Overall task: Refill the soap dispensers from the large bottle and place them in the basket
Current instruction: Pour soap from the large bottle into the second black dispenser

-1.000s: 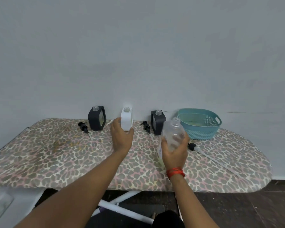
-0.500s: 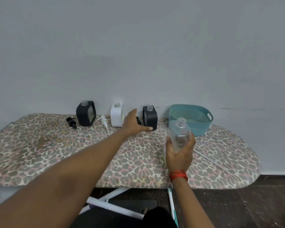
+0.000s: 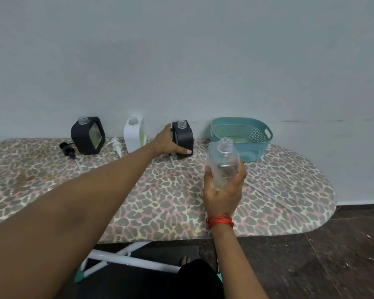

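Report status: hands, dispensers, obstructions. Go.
Left hand grips right black dispenser, pump off. Right hand holds clear bottle, uncapped. Basket beside dispenser, nothing between.

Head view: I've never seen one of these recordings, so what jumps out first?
Two bare arms reach over a leopard-print board. The left hand grips the right black dispenser by the back wall; the right hand holds an open clear bottle nearer the camera. A teal basket sits at the back right, and a white dispenser and a left black dispenser stand open in the same row.
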`<state>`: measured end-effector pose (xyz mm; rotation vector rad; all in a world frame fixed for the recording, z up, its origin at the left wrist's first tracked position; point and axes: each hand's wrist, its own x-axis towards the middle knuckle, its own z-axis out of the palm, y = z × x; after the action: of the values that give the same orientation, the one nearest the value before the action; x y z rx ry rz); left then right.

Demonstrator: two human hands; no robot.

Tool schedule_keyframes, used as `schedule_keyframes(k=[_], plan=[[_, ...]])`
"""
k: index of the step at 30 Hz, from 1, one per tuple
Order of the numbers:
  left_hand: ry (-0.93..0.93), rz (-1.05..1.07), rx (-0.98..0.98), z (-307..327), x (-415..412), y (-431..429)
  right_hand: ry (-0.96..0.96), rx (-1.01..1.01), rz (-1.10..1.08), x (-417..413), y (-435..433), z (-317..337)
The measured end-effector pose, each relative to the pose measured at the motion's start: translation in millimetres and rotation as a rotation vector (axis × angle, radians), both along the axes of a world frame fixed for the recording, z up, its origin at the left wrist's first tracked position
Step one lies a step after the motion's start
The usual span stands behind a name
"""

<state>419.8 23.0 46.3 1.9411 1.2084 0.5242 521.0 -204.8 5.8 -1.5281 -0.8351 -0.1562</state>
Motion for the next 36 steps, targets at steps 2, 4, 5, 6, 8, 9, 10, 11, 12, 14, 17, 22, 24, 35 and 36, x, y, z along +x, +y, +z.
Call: schedule_keyframes(k=[2,4,5,6,8,9,10,11,12,14,17,22,24,35,36], plan=[[-0.03,-0.007,0.013,-3.1,3.6,0.6,-0.002,0.004,-0.001,0.1,-0.5,-0.2],[-0.036,0.007,0.026,-3.7,5.2,2.4,-0.008,0.0,0.001,0.0,0.3,0.0],[-0.035,0.02,0.035,-3.4,5.1,3.0,-0.009,-0.005,0.0,-0.1,0.8,0.2],[-0.039,0.03,0.041,-2.9,4.9,4.2,-0.009,-0.009,0.0,-0.4,1.1,0.3],[-0.053,0.041,0.064,-2.5,5.0,5.0,-0.008,-0.014,0.002,-0.4,1.4,0.1],[-0.055,0.041,0.076,-2.1,4.8,3.8,-0.009,-0.015,0.003,0.0,1.4,0.0],[-0.068,0.044,0.092,-2.3,4.2,3.1,-0.009,-0.017,0.005,0.3,1.3,-0.2],[-0.082,0.049,0.104,-2.8,3.1,2.3,-0.009,-0.019,0.008,0.3,1.1,-0.3],[-0.106,0.056,0.11,-3.9,2.2,2.6,-0.009,-0.02,0.01,0.4,0.7,-0.5],[-0.164,0.072,0.106,-2.7,0.8,-1.7,-0.008,-0.019,0.012,0.1,0.6,-0.4],[-0.279,0.098,0.127,10.2,-0.9,-14.4,0.0,-0.029,0.013,0.5,0.8,1.0],[-0.502,0.13,0.149,38.5,-27.2,-40.9,0.021,-0.059,0.012,-1.8,-1.8,4.1],[-0.528,0.135,0.176,41.5,-48.1,-57.2,0.036,-0.071,-0.001,-4.6,-3.0,8.0],[-0.326,0.226,0.257,-36.0,-196.6,-137.4,0.066,-0.128,0.015,-16.9,-6.9,28.5],[-0.352,0.221,0.247,-40.4,-202.2,-138.2,0.049,-0.146,0.039,-17.7,-5.9,29.6]])
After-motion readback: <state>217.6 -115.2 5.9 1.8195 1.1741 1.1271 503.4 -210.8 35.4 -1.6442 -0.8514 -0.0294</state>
